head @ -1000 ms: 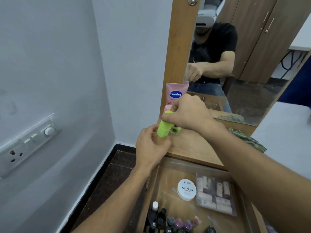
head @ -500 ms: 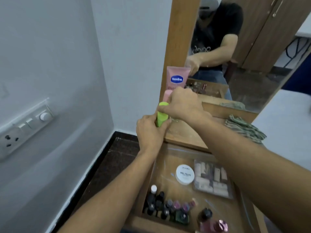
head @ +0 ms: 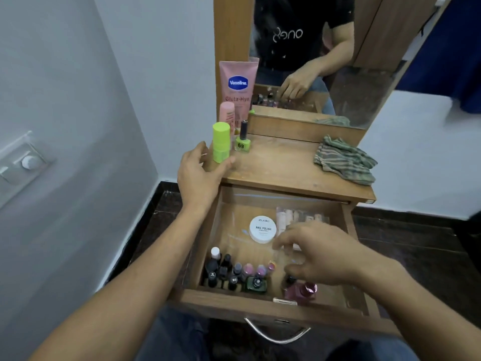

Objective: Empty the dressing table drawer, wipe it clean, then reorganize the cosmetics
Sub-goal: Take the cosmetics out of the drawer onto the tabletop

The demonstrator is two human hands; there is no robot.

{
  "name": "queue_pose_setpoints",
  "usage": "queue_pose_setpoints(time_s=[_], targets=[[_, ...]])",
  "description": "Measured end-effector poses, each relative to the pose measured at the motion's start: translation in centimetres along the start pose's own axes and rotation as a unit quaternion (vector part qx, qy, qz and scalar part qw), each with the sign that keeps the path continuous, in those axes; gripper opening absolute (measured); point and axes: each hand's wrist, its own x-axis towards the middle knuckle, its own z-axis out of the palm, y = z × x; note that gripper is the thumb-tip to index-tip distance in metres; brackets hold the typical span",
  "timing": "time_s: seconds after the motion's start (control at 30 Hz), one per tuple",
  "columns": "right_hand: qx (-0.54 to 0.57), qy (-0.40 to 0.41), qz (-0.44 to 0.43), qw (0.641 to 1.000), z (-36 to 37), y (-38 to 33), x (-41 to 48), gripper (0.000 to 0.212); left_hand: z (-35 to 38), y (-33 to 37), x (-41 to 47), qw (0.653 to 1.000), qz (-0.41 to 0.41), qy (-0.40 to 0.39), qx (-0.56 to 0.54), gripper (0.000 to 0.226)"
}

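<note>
The wooden drawer stands pulled out, lined with clear plastic. Inside lie a white nail polish jar, a clear bag of small pale pieces, a row of dark and pink nail polish bottles, a dark green bottle and a pink perfume bottle. My right hand hovers over the drawer's right side, fingers loosely curled, holding nothing. On the table top a lime green stick stands upright. My left hand is open around its base, the thumb touching it.
Behind the stick stand a pink Vaseline tube, a smaller pink tube and a green nail polish bottle. A striped green cloth lies at the table's right. The mirror rises behind; a wall switch is left.
Both hands held the green stick at the table's back left. Now it stands there, my left hand has loosened, and my right hand has moved down over the drawer.
</note>
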Motion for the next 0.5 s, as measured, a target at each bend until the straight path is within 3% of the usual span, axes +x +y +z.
queue_pose_setpoints(time_s=[0.2, 0.37, 0.5], targets=[[-0.029, 0.008, -0.024, 0.999, 2.3, -0.8, 1.2, 0.041, -0.3, 0.4, -0.5, 1.000, -0.004, -0.003, 0.001, 0.080], [-0.068, -0.004, -0.031, 0.997, 3.2, -0.7, 2.6, 0.023, -0.5, 0.1, -0.6, 1.000, 0.011, -0.009, 0.009, 0.073], [-0.065, -0.002, -0.022, 0.998, 2.0, -0.7, 2.7, 0.024, -0.4, 0.2, -0.5, 0.999, 0.030, -0.008, 0.026, 0.069]])
